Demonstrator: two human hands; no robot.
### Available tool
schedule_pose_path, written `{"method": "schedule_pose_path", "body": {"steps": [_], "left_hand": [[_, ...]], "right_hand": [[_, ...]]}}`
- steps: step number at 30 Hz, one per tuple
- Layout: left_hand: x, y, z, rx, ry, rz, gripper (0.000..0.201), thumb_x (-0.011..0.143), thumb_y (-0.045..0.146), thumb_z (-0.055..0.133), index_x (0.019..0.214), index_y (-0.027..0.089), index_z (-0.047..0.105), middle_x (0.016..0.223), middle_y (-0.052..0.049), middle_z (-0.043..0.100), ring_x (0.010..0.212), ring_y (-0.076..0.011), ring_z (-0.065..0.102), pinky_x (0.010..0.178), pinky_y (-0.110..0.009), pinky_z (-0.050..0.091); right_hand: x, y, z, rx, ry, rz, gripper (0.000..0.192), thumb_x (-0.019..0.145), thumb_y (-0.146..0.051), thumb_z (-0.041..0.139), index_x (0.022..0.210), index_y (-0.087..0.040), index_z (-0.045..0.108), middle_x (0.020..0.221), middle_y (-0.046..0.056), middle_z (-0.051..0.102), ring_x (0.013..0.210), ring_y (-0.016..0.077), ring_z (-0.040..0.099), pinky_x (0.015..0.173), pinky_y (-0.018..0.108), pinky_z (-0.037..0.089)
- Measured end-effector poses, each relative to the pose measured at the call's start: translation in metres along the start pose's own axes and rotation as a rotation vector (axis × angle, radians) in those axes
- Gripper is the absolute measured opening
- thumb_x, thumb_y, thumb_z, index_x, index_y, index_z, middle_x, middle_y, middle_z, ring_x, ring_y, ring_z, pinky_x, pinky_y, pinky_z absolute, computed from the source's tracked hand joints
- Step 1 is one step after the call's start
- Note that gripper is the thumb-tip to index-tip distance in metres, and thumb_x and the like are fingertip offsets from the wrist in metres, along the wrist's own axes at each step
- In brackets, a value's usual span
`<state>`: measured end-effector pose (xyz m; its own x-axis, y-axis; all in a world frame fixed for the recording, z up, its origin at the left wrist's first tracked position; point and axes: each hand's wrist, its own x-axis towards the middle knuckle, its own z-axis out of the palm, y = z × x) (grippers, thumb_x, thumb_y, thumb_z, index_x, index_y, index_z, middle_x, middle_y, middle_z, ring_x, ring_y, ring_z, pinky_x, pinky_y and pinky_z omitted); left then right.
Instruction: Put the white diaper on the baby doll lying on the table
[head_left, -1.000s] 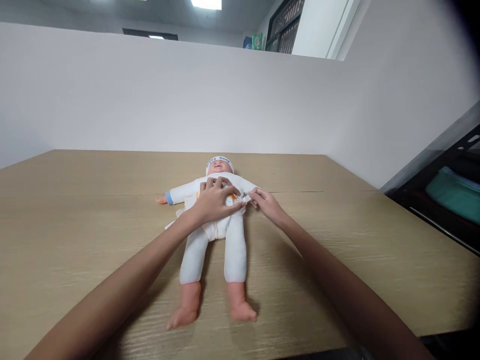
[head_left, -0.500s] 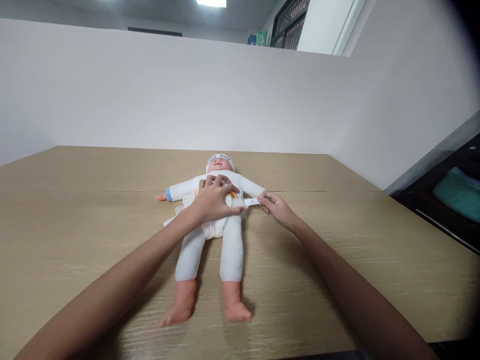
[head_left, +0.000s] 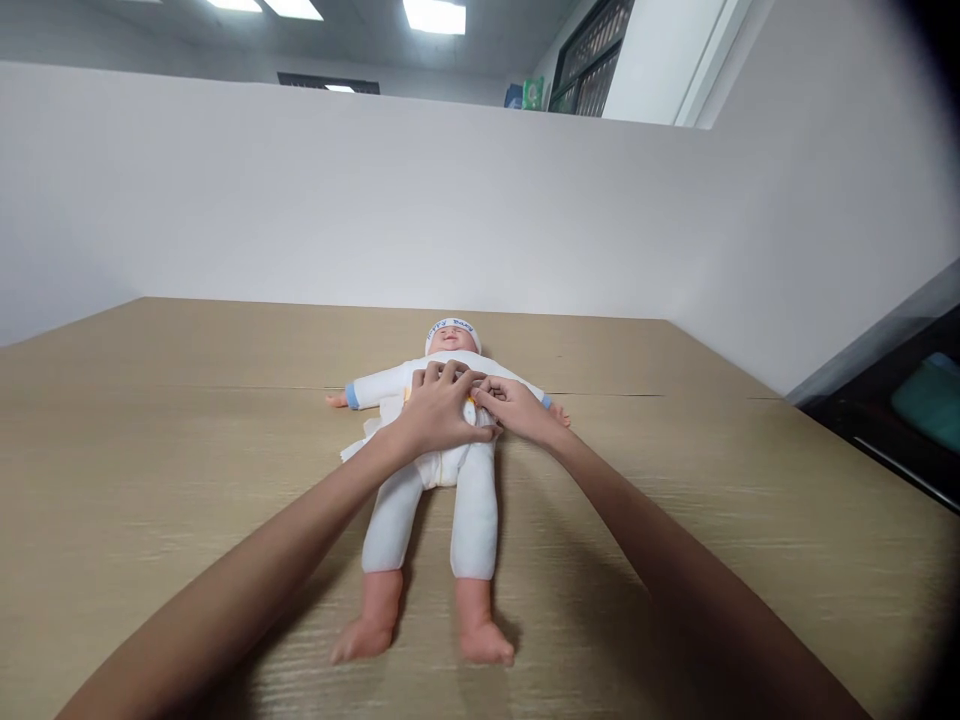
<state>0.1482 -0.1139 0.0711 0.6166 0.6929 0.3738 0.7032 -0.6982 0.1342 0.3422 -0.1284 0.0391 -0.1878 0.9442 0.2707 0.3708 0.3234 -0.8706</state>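
Observation:
A baby doll [head_left: 474, 520] in white clothes with blue cuffs lies on its back, feet toward me. Round its hips is a white diaper [head_left: 442, 468] with a yellow mark at the waist. My left hand [head_left: 450, 410] rests on the diaper's front, fingers spread and thumb out to the right. My right hand [head_left: 517, 407] has come up against it at the waist. Its fingertips are pinched together on the diaper's fastening tab, which the fingers now hide. On the doll's other side, a loose white flap of the diaper sticks out.
The doll lies on a wooden table [head_left: 225, 470] with a seam across it. A white partition [head_left: 375, 200] rises behind. At the right edge stands a dark case or shelf [head_left: 885, 410] holding something green.
My right hand has drawn the tab inward from the doll's side to the diaper's front, beside my left hand. My left hand stays on the diaper. The camera view has shifted slightly.

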Motion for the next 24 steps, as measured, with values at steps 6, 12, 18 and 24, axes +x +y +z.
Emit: {"method": "schedule_pose_path", "body": {"steps": [6, 12, 18, 24], "left_hand": [[-0.001, -0.001, 0.003, -0.005, 0.01, -0.005, 0.082, 0.078, 0.063, 0.08, 0.148, 0.025, 0.059, 0.146, -0.012, 0.06, 0.132, -0.042, 0.049, 0.108, -0.058, 0.042], [0.0, -0.001, -0.004, -0.095, -0.049, -0.045, 0.088, 0.078, 0.073, 0.08, 0.15, 0.027, 0.058, 0.15, -0.013, 0.057, 0.138, -0.0441, 0.045, 0.112, -0.063, 0.04], [0.003, -0.029, -0.025, -0.61, -0.213, -0.003, 0.078, 0.083, 0.058, 0.083, 0.15, 0.03, 0.056, 0.157, -0.009, 0.056, 0.146, -0.0343, 0.049, 0.124, -0.053, 0.041], [-0.038, -0.063, -0.02, -0.854, 0.052, -0.114, 0.05, 0.099, 0.057, 0.067, 0.139, 0.026, 0.061, 0.15, -0.009, 0.062, 0.139, -0.025, 0.058, 0.118, -0.04, 0.048]], "right_hand": [[-0.045, -0.002, 0.012, -0.153, 0.25, -0.285, 0.031, 0.11, -0.049, 0.058, 0.118, -0.021, 0.069, 0.121, 0.011, 0.069, 0.115, 0.0277, 0.064, 0.106, 0.043, 0.051], [-0.073, 0.003, 0.016, -0.295, 0.099, -0.445, 0.046, 0.118, -0.038, 0.043, 0.162, -0.026, 0.048, 0.166, 0.008, 0.046, 0.156, 0.0277, 0.04, 0.132, 0.05, 0.031], [-0.068, 0.013, 0.019, -0.397, 0.109, -0.447, 0.054, 0.118, -0.04, 0.041, 0.171, -0.029, 0.039, 0.17, 0.006, 0.041, 0.157, 0.0287, 0.037, 0.132, 0.052, 0.03], [-0.069, -0.002, 0.017, -0.404, 0.142, -0.43, 0.048, 0.118, -0.039, 0.044, 0.164, -0.028, 0.05, 0.163, 0.007, 0.049, 0.151, 0.0293, 0.045, 0.129, 0.051, 0.034]]}}
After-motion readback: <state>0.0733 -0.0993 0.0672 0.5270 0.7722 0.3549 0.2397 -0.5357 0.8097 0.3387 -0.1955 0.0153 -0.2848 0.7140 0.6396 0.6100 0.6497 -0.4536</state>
